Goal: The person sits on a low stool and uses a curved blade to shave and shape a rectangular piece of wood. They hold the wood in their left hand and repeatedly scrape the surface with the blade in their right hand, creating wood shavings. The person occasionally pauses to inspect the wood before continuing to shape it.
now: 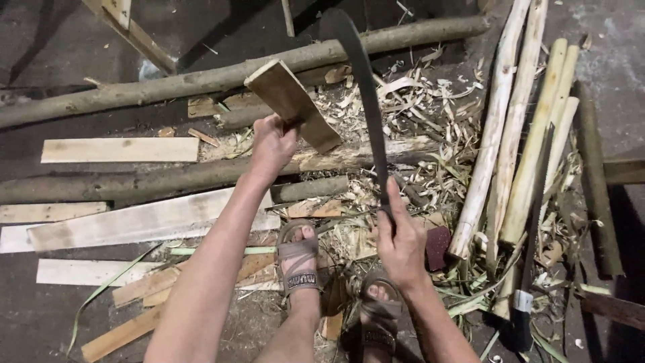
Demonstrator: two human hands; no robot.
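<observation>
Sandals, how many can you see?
2. One sandal is on the foot at bottom centre, below the left hand. The other sandal is lower right of it, under the right hand, partly hidden.

Between the two hands the air is open, crossed only by the long curved blade (363,87) rising to the far side. Below lies a barked log (168,178), running left to right, with a heap of wood shavings (416,107) behind it. To the right, a bundle of peeled poles (517,134) walls off that side. On the left, flat planks (134,222) lie low on the floor (40,316). Near, two sandalled feet (299,259) fill the ground under the hands.
</observation>
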